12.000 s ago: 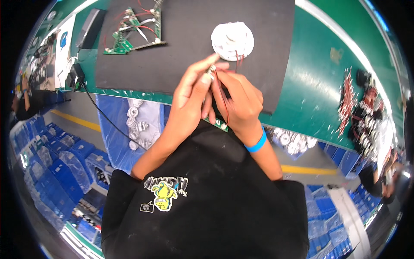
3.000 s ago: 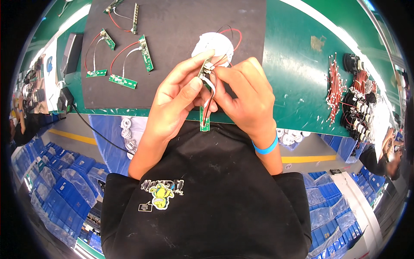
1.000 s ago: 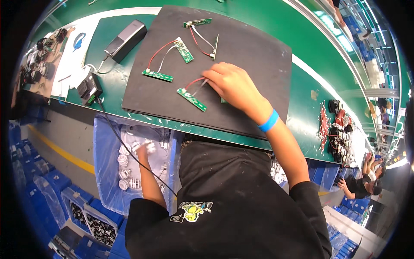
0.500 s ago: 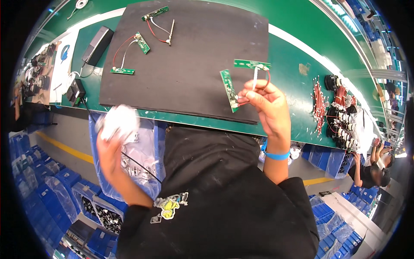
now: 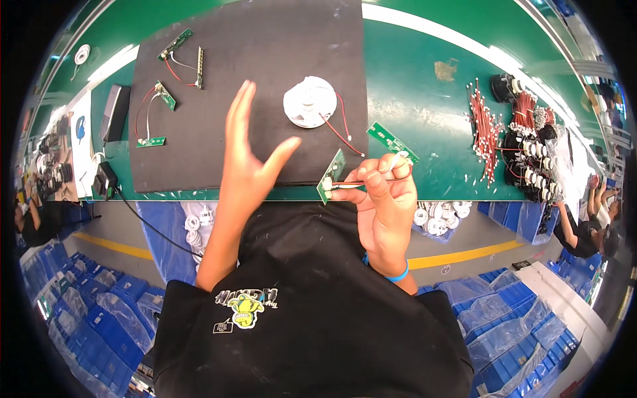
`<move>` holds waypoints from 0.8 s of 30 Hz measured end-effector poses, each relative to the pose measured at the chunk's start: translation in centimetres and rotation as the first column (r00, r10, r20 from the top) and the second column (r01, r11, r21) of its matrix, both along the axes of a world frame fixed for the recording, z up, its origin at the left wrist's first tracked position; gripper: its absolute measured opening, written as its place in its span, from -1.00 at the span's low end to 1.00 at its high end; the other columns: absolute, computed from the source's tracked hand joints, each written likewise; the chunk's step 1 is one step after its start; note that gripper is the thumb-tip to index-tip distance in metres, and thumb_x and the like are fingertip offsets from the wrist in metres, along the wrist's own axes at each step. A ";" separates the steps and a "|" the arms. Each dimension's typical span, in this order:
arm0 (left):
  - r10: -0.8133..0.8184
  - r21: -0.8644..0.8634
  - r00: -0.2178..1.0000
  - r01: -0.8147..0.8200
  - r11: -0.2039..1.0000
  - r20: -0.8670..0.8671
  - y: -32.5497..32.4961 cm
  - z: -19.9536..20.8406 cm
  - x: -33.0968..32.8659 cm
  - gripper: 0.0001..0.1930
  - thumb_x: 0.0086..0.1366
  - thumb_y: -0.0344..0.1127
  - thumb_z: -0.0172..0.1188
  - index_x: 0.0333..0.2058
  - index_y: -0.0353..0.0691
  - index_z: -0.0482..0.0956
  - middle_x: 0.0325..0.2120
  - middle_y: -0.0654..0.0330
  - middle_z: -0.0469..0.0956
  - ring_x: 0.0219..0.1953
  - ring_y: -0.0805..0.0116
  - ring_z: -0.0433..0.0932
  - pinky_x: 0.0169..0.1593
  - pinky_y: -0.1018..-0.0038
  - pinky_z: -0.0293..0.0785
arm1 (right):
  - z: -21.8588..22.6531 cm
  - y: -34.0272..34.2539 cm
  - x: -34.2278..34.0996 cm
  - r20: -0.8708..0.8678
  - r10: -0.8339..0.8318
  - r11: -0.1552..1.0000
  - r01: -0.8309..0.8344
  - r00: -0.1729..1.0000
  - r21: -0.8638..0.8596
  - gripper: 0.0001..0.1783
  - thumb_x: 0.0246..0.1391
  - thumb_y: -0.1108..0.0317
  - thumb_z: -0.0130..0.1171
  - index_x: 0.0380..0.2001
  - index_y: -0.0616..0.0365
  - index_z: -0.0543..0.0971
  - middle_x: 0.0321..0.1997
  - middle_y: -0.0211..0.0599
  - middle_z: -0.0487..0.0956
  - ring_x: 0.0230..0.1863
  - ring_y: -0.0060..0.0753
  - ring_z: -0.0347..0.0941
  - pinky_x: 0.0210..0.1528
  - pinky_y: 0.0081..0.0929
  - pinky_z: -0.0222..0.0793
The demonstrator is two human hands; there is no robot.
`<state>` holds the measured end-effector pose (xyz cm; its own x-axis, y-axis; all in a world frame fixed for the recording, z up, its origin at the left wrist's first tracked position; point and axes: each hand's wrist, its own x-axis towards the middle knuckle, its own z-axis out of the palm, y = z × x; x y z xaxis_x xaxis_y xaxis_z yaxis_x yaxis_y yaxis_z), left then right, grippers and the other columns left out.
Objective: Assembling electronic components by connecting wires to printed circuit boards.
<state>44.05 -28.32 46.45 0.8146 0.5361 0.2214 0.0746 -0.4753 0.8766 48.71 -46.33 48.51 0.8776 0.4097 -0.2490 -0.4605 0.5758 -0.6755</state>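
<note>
My left hand [image 5: 247, 156] is over the black mat [image 5: 265, 40], fingers stretched and thumb apart, holding nothing. To its right a white round disc-shaped part [image 5: 310, 101] lies on the mat, with red wire leads [image 5: 344, 136] trailing from it. My right hand [image 5: 387, 212] pinches the wires that join two green circuit boards, near the mat's front right corner. One circuit board [image 5: 332, 176] hangs left of the fingers; the other board [image 5: 391, 141] sticks out beyond them. The fingers partly hide the wires.
Two more wired circuit board pairs, one pair [image 5: 166, 96] nearer, lie on the mat's left. A black adapter box [image 5: 116, 114] is left of the mat. Red wire bundles [image 5: 484, 132] and black-and-white round parts [image 5: 531, 166] lie right. Bins of white parts [image 5: 441, 215] stand below the table edge.
The blurred white thing in my left hand has gone from the left bin; a white round part now lies on the mat, and that hand is open. My right hand moved nearer with its boards.
</note>
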 end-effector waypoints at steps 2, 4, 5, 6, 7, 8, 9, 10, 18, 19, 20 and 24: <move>-0.257 0.018 0.963 0.259 0.966 -0.081 -0.4 1.5 -2.7 -0.25 -0.04 -0.26 0.40 0.13 -0.32 0.29 0.20 0.04 0.21 0.27 0.12 0.16 0.28 0.17 0.06 | -0.3 0.1 0.1 -0.185 0.066 0.989 -0.040 0.981 0.142 -0.80 0.09 0.62 0.06 -0.34 0.12 0.28 -0.36 -0.27 0.44 -0.25 -0.33 0.52 -0.25 -0.16 0.63; -0.514 -0.182 0.846 0.488 0.854 -0.145 -1.6 4.9 -3.9 -0.24 -0.09 -0.27 0.43 0.12 -0.32 0.31 0.13 0.01 0.32 0.21 0.10 0.26 0.28 0.13 0.06 | 0.3 0.6 -0.4 -0.246 0.155 0.978 -0.114 0.957 0.173 -0.83 0.12 0.60 0.02 -0.36 0.10 0.28 -0.34 -0.27 0.45 -0.23 -0.32 0.52 -0.23 -0.14 0.63; -0.456 -0.194 0.883 0.430 0.881 -0.112 -2.4 4.8 -4.1 -0.31 -0.11 -0.31 0.43 0.05 -0.33 0.39 0.01 0.02 0.46 0.11 0.08 0.40 0.24 0.12 0.15 | 0.5 0.9 -0.6 -0.289 0.220 0.964 -0.162 0.932 0.212 -0.82 0.12 0.60 0.02 -0.37 0.09 0.27 -0.33 -0.27 0.45 -0.20 -0.32 0.52 -0.22 -0.16 0.62; -0.361 -0.205 0.930 0.341 0.917 -0.067 -3.0 3.7 -4.6 -0.45 -0.10 -0.34 0.42 -0.08 -0.34 0.49 -0.09 0.03 0.53 0.04 0.10 0.47 0.18 0.14 0.28 | 0.6 0.9 -0.8 -0.328 0.281 0.946 -0.203 0.902 0.252 -0.81 0.12 0.60 0.02 -0.39 0.09 0.26 -0.33 -0.27 0.45 -0.18 -0.31 0.51 -0.21 -0.18 0.62; -0.343 -0.226 0.939 0.331 0.916 -0.018 -2.8 2.7 -4.9 -0.52 -0.09 -0.34 0.41 -0.14 -0.35 0.52 -0.13 0.03 0.55 0.01 0.10 0.49 0.15 0.17 0.32 | 0.2 1.1 -1.0 -0.311 0.350 0.911 -0.244 0.884 0.333 -0.84 0.12 0.58 0.03 -0.24 0.17 0.33 -0.23 -0.20 0.48 -0.08 -0.21 0.50 -0.11 -0.18 0.56; -0.325 -0.246 0.945 0.323 0.914 0.032 -2.5 2.2 -5.0 -0.58 -0.08 -0.35 0.40 -0.21 -0.36 0.56 -0.16 0.03 0.57 -0.02 0.10 0.51 0.12 0.20 0.36 | 0.5 0.9 -0.6 -0.315 0.357 0.909 -0.250 0.879 0.333 -0.84 0.12 0.58 0.03 -0.24 0.17 0.33 -0.23 -0.20 0.48 -0.08 -0.21 0.50 -0.11 -0.18 0.56; -0.293 -0.240 0.956 0.286 0.928 0.009 -1.9 2.3 -5.4 -0.61 -0.07 -0.35 0.40 -0.23 -0.37 0.56 -0.19 0.02 0.58 -0.04 0.10 0.52 0.11 0.21 0.37 | 1.7 0.5 0.6 -0.263 0.470 0.878 -0.415 0.843 0.237 -0.75 0.11 0.57 0.03 -0.13 0.25 0.32 -0.13 -0.11 0.47 -0.03 -0.16 0.47 -0.05 -0.18 0.51; -0.279 -0.252 0.960 0.271 0.929 0.002 -1.4 2.2 -5.6 -0.63 -0.06 -0.35 0.39 -0.25 -0.37 0.57 -0.22 0.02 0.58 -0.06 0.10 0.53 0.10 0.23 0.39 | 2.6 -0.7 1.6 -0.228 0.557 0.829 -0.549 0.798 0.106 -0.64 0.10 0.56 0.04 -0.01 0.33 0.32 -0.02 -0.03 0.46 0.02 -0.11 0.45 0.00 -0.18 0.47; -0.186 -0.449 0.956 0.272 0.851 0.226 3.6 3.1 -7.4 -0.54 0.05 -0.09 0.34 -0.27 -0.44 0.56 -0.21 -0.14 0.54 -0.07 -0.10 0.51 0.02 0.03 0.41 | -0.6 -0.7 5.9 0.114 0.421 0.631 -0.200 0.900 -0.750 -0.77 0.04 0.44 0.17 -0.23 0.35 0.53 -0.46 -0.25 0.56 -0.60 -0.59 0.42 -0.55 -0.59 0.34; -0.216 -0.528 0.943 0.322 0.786 0.254 4.0 2.6 -7.5 -0.53 0.04 -0.10 0.35 -0.27 -0.45 0.56 -0.25 -0.15 0.56 -0.10 -0.10 0.53 0.02 0.02 0.41 | -1.8 0.5 5.9 0.230 0.463 0.555 -0.077 0.856 -0.828 -0.74 0.02 0.44 0.20 -0.20 0.33 0.52 -0.47 -0.28 0.57 -0.60 -0.61 0.42 -0.54 -0.60 0.33; -0.240 -0.595 0.928 0.368 0.715 0.286 4.4 1.9 -7.7 -0.53 0.02 -0.11 0.36 -0.27 -0.45 0.55 -0.28 -0.17 0.57 -0.13 -0.10 0.55 0.02 0.01 0.41 | -2.8 1.5 6.0 0.337 0.515 0.480 0.061 0.788 -0.875 -0.70 -0.01 0.44 0.23 -0.18 0.31 0.50 -0.47 -0.31 0.57 -0.60 -0.63 0.43 -0.54 -0.60 0.33; -0.246 -0.783 0.919 0.392 0.483 0.308 3.2 0.4 -6.6 -0.45 0.06 0.00 0.34 -0.28 -0.48 0.50 -0.38 -0.17 0.59 -0.29 -0.09 0.61 -0.15 0.04 0.53 | -3.0 2.6 6.3 0.331 0.538 0.336 0.162 0.776 -0.928 -0.60 -0.06 0.46 0.26 -0.11 0.28 0.46 -0.48 -0.32 0.58 -0.59 -0.60 0.45 -0.54 -0.62 0.32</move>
